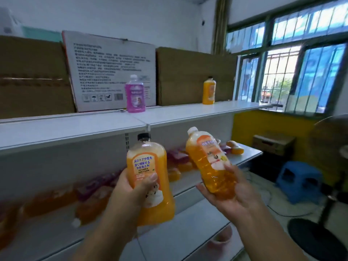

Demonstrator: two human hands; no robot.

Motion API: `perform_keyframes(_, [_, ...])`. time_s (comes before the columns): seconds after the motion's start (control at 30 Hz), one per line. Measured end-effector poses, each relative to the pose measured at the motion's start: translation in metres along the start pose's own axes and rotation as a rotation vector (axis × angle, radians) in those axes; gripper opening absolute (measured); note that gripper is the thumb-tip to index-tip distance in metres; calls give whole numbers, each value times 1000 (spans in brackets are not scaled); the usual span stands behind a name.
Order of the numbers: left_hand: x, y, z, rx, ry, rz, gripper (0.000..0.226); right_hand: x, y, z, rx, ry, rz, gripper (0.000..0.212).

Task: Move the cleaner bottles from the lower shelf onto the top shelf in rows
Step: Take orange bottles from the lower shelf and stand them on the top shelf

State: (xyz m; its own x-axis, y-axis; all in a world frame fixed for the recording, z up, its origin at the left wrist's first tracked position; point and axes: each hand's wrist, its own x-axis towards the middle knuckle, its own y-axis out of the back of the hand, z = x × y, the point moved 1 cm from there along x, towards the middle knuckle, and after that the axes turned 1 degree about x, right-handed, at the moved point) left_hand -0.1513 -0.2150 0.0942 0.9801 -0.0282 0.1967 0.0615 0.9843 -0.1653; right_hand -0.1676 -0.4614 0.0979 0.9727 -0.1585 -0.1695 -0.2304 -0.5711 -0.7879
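Two orange cleaner bottles are in the person's hands in the head view, held up in front of the shelves. The left hand [131,182] grips the black-capped orange bottle [149,178] round its middle, fingers curled behind it and the thumb pressed on the front label; this bottle stands nearly upright and is filled with orange liquid almost to the neck, with a little clear space under the cap. The right hand [226,193] holds the white-capped orange bottle [209,161] from below, fingers wrapped under its base and the thumb lying on the label's lower edge; this bottle tilts with its cap toward the upper left, and its orange liquid looks clearer.

On the top shelf [188,113] two bottles stand upright and well apart: a pink bottle [134,94] of pink liquid near the shelf's middle joint, and a small orange bottle [209,90] farther right. Behind them stand brown cardboard boxes [194,76] and a white printed box [111,70], all closed, so their contents cannot be told.

The lower shelf [243,157] carries many more bottles [177,164], orange and pink, lying down in a blurred jumble; their number cannot be told. At the right, near the window, a blue plastic stool [299,179] sits on the floor beside a fan's black base [316,240].
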Motion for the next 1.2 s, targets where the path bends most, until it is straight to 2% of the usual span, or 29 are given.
perform_keyframes(0.1, [38, -59, 7, 44, -25, -75, 85, 15, 13, -53, -28, 69, -15, 61])
perform_keyframes(0.23, [90, -128, 12, 58, -45, -167, 95, 49, 20, -112, -25, 153, -165, 55])
perform_keyframes(0.33, [131, -173, 9, 71, -65, -232, 92, 78, 25, -155, -106, 233, -210, 66])
perform_keyframes(0.53, [217, -275, 12, 126, -99, -355, 68, 140, 29, -243, -230, 434, -44, 52])
perform_keyframes(0.73, [289, -382, 1, 177, -158, -389, 71, 202, 57, -328, -347, 572, 41, 50])
perform_keyframes(0.83, [326, -435, -4, 204, -198, -362, 72, 238, 80, -374, -432, 599, 59, 50])
perform_keyframes(1.0, [396, -507, -3, 309, -272, -249, 76, 308, 97, -451, -572, 609, -26, 57])
perform_keyframes(1.2, [482, -542, -1, 559, -330, -12, 67, 408, 81, -504, -755, 608, -185, 65])
